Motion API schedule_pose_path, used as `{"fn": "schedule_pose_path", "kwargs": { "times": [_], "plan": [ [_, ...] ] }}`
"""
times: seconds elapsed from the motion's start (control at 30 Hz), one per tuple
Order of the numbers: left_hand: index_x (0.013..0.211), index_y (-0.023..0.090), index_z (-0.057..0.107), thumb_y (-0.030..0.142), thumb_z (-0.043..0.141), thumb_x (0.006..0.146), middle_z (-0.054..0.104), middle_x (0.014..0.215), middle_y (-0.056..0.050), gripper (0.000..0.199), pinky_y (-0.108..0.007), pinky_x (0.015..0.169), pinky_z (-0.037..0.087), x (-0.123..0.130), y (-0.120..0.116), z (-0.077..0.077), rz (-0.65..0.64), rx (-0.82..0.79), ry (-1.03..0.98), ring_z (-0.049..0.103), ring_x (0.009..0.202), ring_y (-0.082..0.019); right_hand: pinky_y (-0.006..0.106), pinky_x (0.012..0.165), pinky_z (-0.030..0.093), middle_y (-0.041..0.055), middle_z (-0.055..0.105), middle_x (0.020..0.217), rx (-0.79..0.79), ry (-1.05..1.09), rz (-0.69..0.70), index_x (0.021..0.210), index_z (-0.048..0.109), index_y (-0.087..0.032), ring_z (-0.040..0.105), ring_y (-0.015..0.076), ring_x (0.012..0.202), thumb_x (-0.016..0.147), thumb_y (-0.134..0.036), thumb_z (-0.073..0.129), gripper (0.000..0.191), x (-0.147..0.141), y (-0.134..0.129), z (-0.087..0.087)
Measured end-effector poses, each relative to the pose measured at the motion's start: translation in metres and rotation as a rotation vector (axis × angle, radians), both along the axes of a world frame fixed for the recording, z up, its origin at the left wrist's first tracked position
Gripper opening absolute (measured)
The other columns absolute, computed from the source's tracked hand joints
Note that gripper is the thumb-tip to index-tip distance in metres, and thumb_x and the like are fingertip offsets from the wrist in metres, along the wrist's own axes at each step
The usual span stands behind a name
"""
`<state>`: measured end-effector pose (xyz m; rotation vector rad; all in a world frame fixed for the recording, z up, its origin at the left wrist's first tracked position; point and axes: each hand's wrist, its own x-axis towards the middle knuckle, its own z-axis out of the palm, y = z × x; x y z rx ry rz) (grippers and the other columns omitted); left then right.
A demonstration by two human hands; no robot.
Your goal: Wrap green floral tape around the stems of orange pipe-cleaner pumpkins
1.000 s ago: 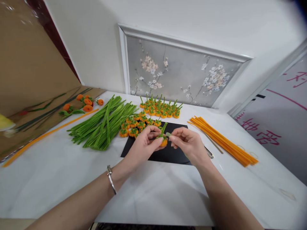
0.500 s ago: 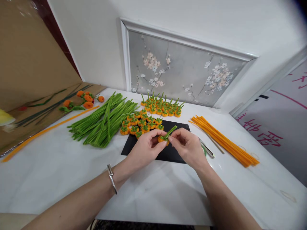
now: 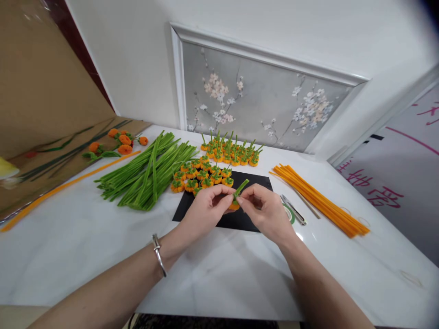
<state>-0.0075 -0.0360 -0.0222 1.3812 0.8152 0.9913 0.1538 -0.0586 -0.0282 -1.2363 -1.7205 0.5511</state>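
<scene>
Between my fingertips is a small orange pipe-cleaner pumpkin (image 3: 233,206) with a green top and a green stem that slants up to the right. My left hand (image 3: 206,210) has its thumb and fingers closed around the pumpkin's left side. From the right, my right hand (image 3: 265,212) pinches at the base of the stem. Both hands are over a black mat (image 3: 240,222). Just beyond my left hand, several orange pumpkins with green tops (image 3: 202,175) sit close together. Farther back stand rows of stemmed pumpkins (image 3: 235,155).
Green pipe cleaners (image 3: 147,176) lie piled at left, beside a long orange pipe cleaner (image 3: 68,185) and orange fuzzy flowers (image 3: 124,140). To the right are a green tape roll (image 3: 291,214), a metal cutting tool (image 3: 295,212) and orange pipe cleaners (image 3: 318,201). A wall panel (image 3: 267,96) rises behind.
Both hands have shifted slightly left with the pumpkin, and its stem stands a bit steeper. More of the tape roll shows beside my right hand.
</scene>
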Motion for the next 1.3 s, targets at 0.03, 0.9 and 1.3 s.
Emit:
{"fn": "schedule_pose_path", "kwargs": {
  "times": [0.03,0.9,1.3],
  "plan": [
    [0.084,0.014,0.065,0.022,0.060,0.080,0.065,0.081,-0.001,0.010,-0.023,0.072,0.055,0.0002,-0.0001,0.0004,-0.006,-0.018,-0.008,0.063,0.074,-0.011,0.022,0.052,0.039,-0.0006,0.056,0.067,0.002,-0.004,0.001,0.074,0.057,-0.018,0.049,0.0102,0.057,0.083,-0.025,0.059,0.012,-0.0001,0.0001,-0.0001],
    [0.079,0.013,0.068,0.019,0.064,0.073,0.065,0.075,-0.001,0.010,-0.022,0.066,0.051,-0.0015,0.0000,0.0010,0.030,-0.030,-0.007,0.061,0.065,-0.010,0.022,0.052,0.038,0.0000,0.059,0.072,0.002,-0.045,0.005,0.078,0.060,-0.018,0.050,0.0109,0.059,0.082,-0.018,0.058,0.004,0.0026,-0.0022,0.0040],
    [0.077,0.014,0.069,0.023,0.068,0.073,0.067,0.079,-0.002,0.009,-0.023,0.067,0.047,-0.0041,0.0000,0.0030,-0.005,0.087,0.071,0.059,0.069,-0.011,0.022,0.053,0.039,0.0002,0.062,0.073,0.029,-0.085,-0.009,0.078,0.061,-0.019,0.053,0.0113,0.060,0.082,-0.016,0.056,0.007,0.0025,-0.0034,0.0063]
  ]
}}
